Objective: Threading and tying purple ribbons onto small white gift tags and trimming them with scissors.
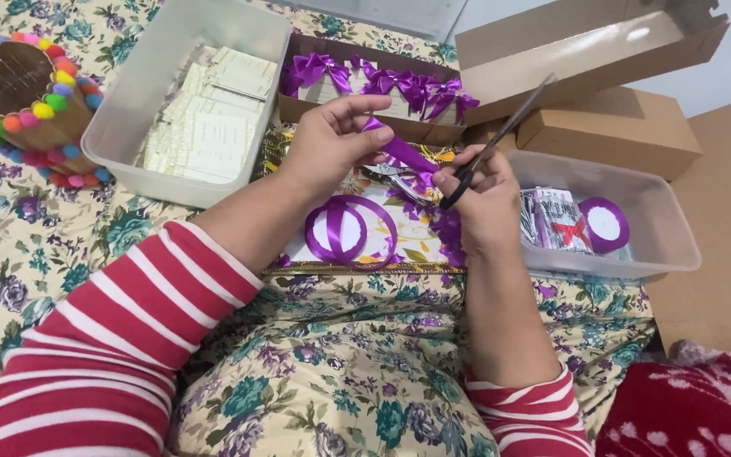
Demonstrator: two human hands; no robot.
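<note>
I note left hand (pixel 332 140) fingers pinching purple satin ribbon strip (pixel 406 154), held taut above ribbon roll (pixel 350 229). Right hand (pixel 486 199) clenched on scissors (pixel 497 140), blades open. Ribbon judged light, limp, slippery (grip near cut end, firmly).

Stuff sitting around on the flowery bedspread (pixel 35 254)

There's a white plastic tub (pixel 141 93) with cream cards (pixel 205 118), a brown box (pixel 420 127) full of purple bows (pixel 399 85), 1 open cardboard box (pixel 585 46), a clear tub (pixel 662 228) holding a ribbon spool (pixel 604 224), and a pom-pom-trimmed basket (pixel 19 85) far left.
</note>
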